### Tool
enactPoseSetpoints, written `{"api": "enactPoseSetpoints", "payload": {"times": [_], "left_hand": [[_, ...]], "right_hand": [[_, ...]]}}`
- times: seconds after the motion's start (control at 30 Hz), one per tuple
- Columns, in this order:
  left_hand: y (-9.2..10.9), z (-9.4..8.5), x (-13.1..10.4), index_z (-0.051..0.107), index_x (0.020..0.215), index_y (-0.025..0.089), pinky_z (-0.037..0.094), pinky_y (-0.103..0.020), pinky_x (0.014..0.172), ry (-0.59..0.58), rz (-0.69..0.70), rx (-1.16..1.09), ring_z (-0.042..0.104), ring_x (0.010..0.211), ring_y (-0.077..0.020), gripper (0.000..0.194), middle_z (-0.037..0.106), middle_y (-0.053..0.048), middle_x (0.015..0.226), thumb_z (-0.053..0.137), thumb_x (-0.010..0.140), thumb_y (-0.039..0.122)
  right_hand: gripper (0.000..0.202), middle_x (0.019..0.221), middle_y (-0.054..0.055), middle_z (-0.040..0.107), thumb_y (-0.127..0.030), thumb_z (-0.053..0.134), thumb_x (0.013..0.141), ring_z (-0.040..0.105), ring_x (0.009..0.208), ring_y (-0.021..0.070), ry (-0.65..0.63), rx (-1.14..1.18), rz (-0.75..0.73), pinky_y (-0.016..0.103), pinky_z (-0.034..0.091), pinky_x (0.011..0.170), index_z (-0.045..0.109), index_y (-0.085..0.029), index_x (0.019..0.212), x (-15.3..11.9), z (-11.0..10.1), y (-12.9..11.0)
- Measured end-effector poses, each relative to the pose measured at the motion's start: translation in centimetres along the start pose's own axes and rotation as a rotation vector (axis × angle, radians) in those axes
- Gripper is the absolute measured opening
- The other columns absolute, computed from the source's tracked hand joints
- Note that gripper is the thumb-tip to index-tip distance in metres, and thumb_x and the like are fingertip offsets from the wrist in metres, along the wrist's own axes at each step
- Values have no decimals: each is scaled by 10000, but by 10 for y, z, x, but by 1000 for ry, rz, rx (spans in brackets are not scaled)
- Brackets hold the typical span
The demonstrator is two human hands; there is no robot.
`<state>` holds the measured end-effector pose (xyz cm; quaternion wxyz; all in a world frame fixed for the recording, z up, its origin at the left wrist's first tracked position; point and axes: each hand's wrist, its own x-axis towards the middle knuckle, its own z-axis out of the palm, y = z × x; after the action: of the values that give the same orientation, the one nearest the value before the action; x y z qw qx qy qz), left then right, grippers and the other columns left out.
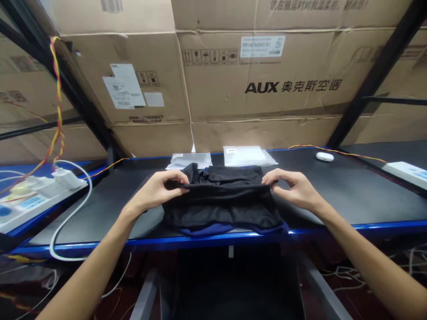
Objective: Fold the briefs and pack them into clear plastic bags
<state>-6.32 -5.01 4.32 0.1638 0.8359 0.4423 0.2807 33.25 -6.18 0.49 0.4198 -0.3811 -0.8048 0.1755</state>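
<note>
A black piece of cloth [220, 206], perhaps a garment, lies bunched near the front edge of the dark tabletop. Its upper edge is stretched into a straight line between my two hands. On the left, my left hand [163, 189] pinches one end of that edge between thumb and fingers. My right hand [293, 186] pinches the other end in the same way. Dark blue fabric [210, 229] shows under the black cloth along the front. More black folds stand up behind the taut edge. The cloth's full shape cannot be made out.
Behind the cloth lie two flat pale packets [248, 155]. A small white case [324, 156] sits at the back right. White power strips stand at the left [36, 195] and right [407, 171]. A white cable [71, 215] loops over the table's front edge. Cardboard [216, 89] walls the back.
</note>
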Motion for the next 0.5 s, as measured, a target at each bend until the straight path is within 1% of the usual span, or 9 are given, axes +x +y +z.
{"api": "enactPoseSetpoints", "payload": {"times": [0.07, 0.13, 0.23, 0.3, 0.4, 0.5], "left_hand": [[2, -1, -8, 715, 875, 207, 507, -295, 834, -103, 38, -19, 642, 869, -189, 170, 702, -29, 907, 624, 826, 342], [5, -1, -15, 743, 902, 224, 510, -301, 854, -205, 59, -39, 646, 899, -194, 182, 708, -44, 954, 607, 837, 326], [9, -1, -23, 769, 942, 246, 507, -297, 871, -340, 43, -47, 646, 917, -198, 210, 709, -49, 997, 638, 845, 379], [11, -1, -26, 781, 942, 252, 503, -280, 849, -415, 21, -48, 648, 895, -191, 240, 709, -44, 992, 640, 862, 429], [11, 0, -25, 788, 852, 231, 492, -257, 792, -443, 2, -50, 647, 828, -175, 310, 711, -42, 938, 588, 905, 461], [12, 1, -22, 778, 802, 221, 482, -242, 764, -436, 10, -37, 647, 788, -163, 334, 716, -32, 903, 581, 909, 468]], "right_hand": [[85, 901, 36, 725, -227, 579, 807, 681, 896, 240, -44, 30, -10, 390, 542, 864, 659, -251, 824, -6, -2, -7], [97, 880, 30, 715, -190, 585, 794, 673, 879, 234, -109, 45, -54, 371, 540, 828, 655, -256, 808, -13, -4, -13], [162, 822, 21, 692, -129, 571, 784, 651, 835, 221, -205, 27, -135, 354, 529, 783, 662, -259, 811, -21, -3, -20], [200, 805, 22, 677, -98, 553, 781, 631, 806, 208, -288, 15, -164, 343, 520, 760, 674, -252, 820, -25, -1, -23], [210, 830, 33, 675, -96, 549, 789, 618, 799, 195, -405, 27, -184, 332, 513, 754, 697, -235, 842, -27, 2, -25], [179, 857, 41, 692, -138, 568, 831, 629, 815, 193, -460, 32, -174, 324, 512, 768, 723, -226, 851, -25, 3, -26]]}}
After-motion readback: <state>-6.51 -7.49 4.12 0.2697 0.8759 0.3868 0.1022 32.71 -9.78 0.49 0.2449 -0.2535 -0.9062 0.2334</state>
